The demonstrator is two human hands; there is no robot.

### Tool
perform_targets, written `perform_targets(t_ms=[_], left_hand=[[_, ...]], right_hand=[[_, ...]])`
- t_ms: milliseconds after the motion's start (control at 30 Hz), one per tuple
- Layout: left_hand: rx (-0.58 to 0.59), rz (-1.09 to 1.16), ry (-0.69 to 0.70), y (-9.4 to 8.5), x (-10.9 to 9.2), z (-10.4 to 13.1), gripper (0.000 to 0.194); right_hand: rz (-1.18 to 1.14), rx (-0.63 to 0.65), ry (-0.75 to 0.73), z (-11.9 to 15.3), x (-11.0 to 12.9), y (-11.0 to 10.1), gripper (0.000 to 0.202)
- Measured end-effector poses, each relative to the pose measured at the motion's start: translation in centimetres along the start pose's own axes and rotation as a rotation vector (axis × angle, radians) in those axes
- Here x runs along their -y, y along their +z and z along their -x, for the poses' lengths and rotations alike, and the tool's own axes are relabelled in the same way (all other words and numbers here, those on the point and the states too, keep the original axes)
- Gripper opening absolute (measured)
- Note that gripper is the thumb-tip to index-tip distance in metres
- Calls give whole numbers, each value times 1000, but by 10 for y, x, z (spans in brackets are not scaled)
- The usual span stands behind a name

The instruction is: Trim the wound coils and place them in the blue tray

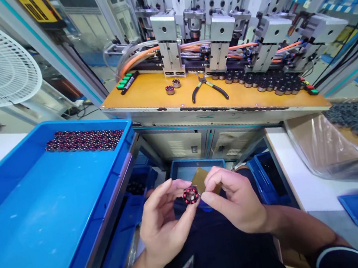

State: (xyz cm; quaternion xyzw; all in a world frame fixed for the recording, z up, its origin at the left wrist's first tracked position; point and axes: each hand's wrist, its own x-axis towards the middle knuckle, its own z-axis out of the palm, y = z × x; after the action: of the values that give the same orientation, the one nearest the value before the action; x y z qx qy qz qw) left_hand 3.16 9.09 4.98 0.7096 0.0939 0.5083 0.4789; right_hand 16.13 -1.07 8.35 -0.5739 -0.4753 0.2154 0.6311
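Note:
A small ring-shaped motor stator (190, 195) with reddish copper windings and a dark core is held in my left hand (166, 222), between thumb and fingers. Its round opening faces up toward me. Close on its right side, my right hand (236, 197) is closed in a pinch. A thin wire end seems to run from the stator to those fingertips, though it is too fine to see clearly. Both hands are in front of my body, above a blue bin (177, 167) with a brownish sheet (200, 177) at it.
A blue tray (42, 206) on the left holds rows of wound stators (85, 140). Cutting pliers (207, 88), two stators (170, 90), a marker (129, 83) and several dark parts (258, 80) lie on the orange machine bench (150, 96). A plastic-lined box (317, 145) of black parts stands right.

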Motion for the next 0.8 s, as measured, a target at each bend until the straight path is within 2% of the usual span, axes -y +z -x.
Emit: perform_targets(t_ms=[133,233,400,467,533,600,733,800], left_hand=[[-21,145,-161,2,-5,-4,77],[13,197,-184,2,-5,-5,75],[78,156,-136,3,-5,1,81],[89,177,-164,3,-7,3,80],[98,251,-237,2,-9,2,77],[120,360,-332,-1,-9,-1,68],[200,519,-490,-6,-6,-5,40],[224,557,-532,-6,-3,-5,34]], right_hand=[[-200,19,237,11,-12,0,18],[-286,61,350,8,-11,-5,18],[-312,125,374,-4,0,-9,28],[-356,141,430,-3,-1,-6,32],[-417,88,459,2,-6,-2,34],[-459,45,469,9,-11,1,35],[-448,100,475,14,-11,-4,34],[-409,100,431,9,-6,-10,33]])
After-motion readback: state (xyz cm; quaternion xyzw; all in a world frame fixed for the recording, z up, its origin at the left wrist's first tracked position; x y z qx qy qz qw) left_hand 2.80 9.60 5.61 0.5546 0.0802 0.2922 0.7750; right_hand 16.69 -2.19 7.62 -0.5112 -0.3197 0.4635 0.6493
